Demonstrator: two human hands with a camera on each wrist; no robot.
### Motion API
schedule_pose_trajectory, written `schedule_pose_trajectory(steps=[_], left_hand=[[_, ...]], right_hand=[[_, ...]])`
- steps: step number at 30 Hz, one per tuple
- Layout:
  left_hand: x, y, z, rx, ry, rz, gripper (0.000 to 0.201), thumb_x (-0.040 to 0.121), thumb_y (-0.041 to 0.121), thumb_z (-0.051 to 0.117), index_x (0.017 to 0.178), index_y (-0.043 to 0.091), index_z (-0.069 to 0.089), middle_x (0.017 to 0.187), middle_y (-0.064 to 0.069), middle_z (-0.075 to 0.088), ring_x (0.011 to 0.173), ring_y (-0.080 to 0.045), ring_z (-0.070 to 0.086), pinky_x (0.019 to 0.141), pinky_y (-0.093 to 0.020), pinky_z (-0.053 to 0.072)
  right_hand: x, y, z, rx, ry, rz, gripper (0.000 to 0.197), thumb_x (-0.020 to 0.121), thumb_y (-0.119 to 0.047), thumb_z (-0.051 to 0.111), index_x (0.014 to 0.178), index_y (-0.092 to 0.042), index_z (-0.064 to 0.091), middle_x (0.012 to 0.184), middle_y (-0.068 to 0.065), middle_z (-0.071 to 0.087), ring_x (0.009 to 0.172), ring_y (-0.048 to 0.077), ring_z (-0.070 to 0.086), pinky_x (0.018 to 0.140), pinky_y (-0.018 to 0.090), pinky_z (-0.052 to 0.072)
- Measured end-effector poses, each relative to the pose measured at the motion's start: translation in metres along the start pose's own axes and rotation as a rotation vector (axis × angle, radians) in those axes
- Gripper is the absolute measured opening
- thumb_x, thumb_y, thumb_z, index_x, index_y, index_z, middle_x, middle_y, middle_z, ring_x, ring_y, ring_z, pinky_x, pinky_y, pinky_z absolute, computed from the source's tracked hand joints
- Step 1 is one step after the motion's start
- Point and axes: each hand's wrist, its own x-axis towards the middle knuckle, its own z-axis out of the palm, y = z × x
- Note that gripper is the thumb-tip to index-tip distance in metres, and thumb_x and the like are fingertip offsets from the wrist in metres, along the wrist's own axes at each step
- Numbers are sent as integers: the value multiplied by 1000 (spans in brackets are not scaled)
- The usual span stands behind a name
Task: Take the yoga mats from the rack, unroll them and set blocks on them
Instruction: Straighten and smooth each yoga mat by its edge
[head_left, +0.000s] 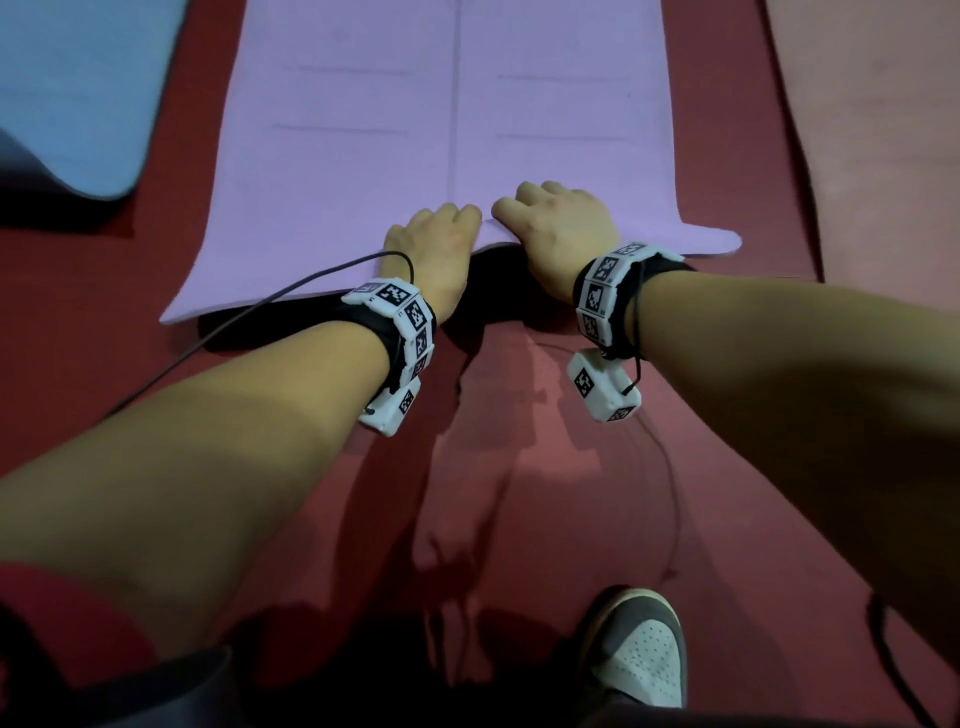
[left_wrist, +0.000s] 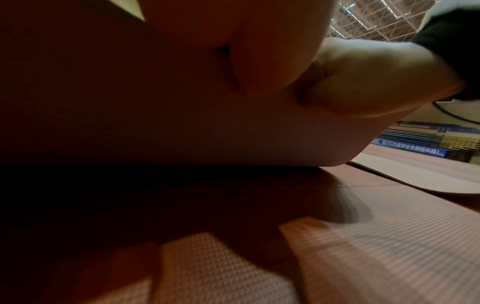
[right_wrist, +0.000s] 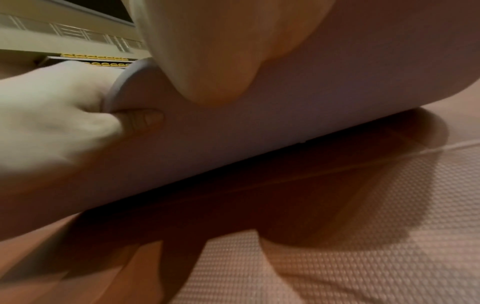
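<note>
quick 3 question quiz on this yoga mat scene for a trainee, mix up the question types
1. True or false: both hands grip the near edge of the purple mat.
2. Which mat lies at the far left? A) blue B) green C) black
3. Fill in: the near edge of the purple mat is ___ off the red floor.

Key: 1 true, left hand and right hand both grip it. 2 A, the blue mat. 3 lifted.

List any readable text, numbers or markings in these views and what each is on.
"2026": on the blue banner seen far off in the left wrist view; the characters around the number are too blurred to read.
Wrist bands: black and white square code tags only, with tiny digits beside them too small to read.
Purple mat: plain embossed lines, no words.
Shoe: no readable mark.
</note>
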Motion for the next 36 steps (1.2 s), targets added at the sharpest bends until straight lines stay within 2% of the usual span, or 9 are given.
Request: schedule_pose_trajectory(steps=[5,7,11,13,15,17,20,29,36], left_hand=[[-8,-7,14,-75,-153,64,23,93,9,49,116,11,52,108,-13,58,100,-36,57,69,-41,40],[-15,-13,18,-97,-233,76,27,96,26,54,121,16,55,115,-10,57,108,-34,54,81,-44,46],[-31,-28,23,-130,-370,112,63,85,70,54,132,29,55,131,1,51,124,-27,41,99,-47,40],[-34,-35,23,-237,-358,64,52,92,66,45,124,30,63,129,-1,53,125,-28,41,101,-47,40],[-33,-46,25,-301,-344,9,42,97,54,44,115,25,69,124,-5,54,119,-30,48,101,-44,42],[-34,-59,26,-257,-357,-41,31,95,43,54,114,21,67,121,-7,52,110,-32,56,93,-39,46],[-42,-80,26,-104,-432,-128,45,85,46,66,121,21,55,123,-8,45,99,-34,58,81,-38,49],[-53,-101,40,-155,-477,-241,64,76,49,79,120,19,44,119,-11,46,88,-31,51,74,-40,49],[-38,-92,35,-64,-552,-231,72,76,44,81,127,13,41,124,-16,48,104,-40,58,70,-42,44]], right_hand=[[0,-2,8,48,-252,-6,31,91,-15,50,122,-17,54,114,12,54,107,33,53,68,36,37],[-2,-3,9,76,-401,26,34,88,-18,54,122,-18,55,115,11,55,109,32,55,72,35,43],[-8,-6,18,136,-644,118,55,74,-42,76,118,-20,52,109,8,59,97,30,59,83,38,51],[-7,-10,18,152,-728,150,76,62,-60,82,117,-20,48,106,4,57,93,29,58,82,40,51],[-5,-17,18,196,-781,191,75,66,-65,77,115,-17,45,105,4,54,87,25,55,73,35,45],[-1,-23,21,249,-793,233,61,81,-63,65,114,-16,46,106,5,52,87,25,50,74,33,39],[4,-28,28,238,-775,257,46,91,-59,53,111,-17,46,116,11,57,93,27,48,83,37,40],[5,-54,52,110,-680,262,61,82,-64,60,116,-15,48,99,6,56,84,30,54,69,36,46],[7,-57,48,138,-705,332,59,82,-64,64,109,-13,49,90,5,56,81,28,56,61,33,41]])
